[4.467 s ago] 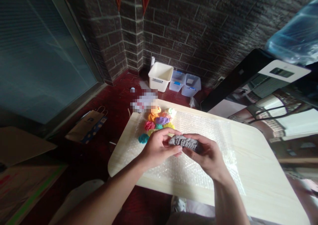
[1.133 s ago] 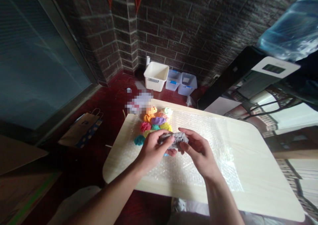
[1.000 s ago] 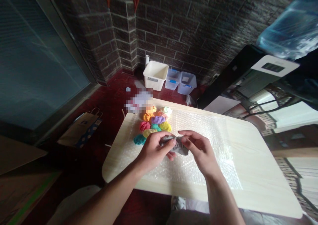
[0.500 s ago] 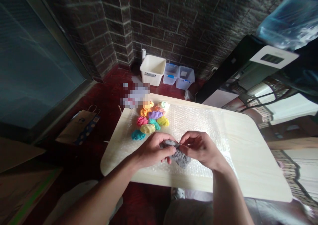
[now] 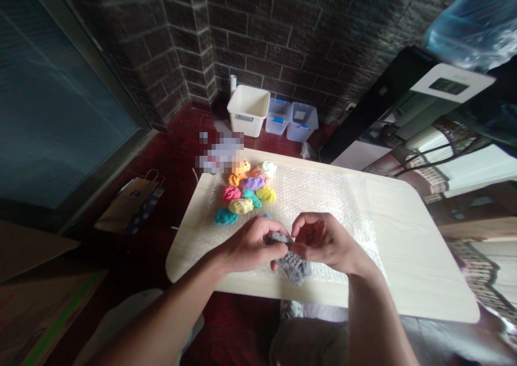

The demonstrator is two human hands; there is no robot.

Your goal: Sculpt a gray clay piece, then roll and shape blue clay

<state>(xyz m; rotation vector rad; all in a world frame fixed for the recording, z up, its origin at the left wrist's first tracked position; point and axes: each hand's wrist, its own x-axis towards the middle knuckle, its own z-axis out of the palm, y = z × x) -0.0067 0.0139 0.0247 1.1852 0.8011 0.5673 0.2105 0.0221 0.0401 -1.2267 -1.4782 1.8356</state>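
A soft grey lump (image 5: 295,263) with a bumpy, dimpled surface is held over the near part of the table; its exact kind is unclear. My left hand (image 5: 262,242) is closed around its upper left end, thumb on top. Thumb and index finger of my right hand (image 5: 319,239) pinch at the lump's upper edge, close to the left thumb; the other right fingers are curled. Beyond my left hand several soft, crumpled lumps lie grouped together, among them a teal one (image 5: 226,216), a pale yellow one (image 5: 241,206) and a purple one (image 5: 253,184).
Bubble wrap (image 5: 319,188) covers much of the pale wooden table (image 5: 420,247). A white bin (image 5: 248,110) and two clear boxes (image 5: 278,117) stand on the floor by the brick wall. A paper bag (image 5: 127,201) lies at left; a water dispenser (image 5: 379,102) stands at right.
The grey lump's free end has dropped slightly toward me, showing more of its bumpy face. Both hands keep their hold, and the view has shifted a little.
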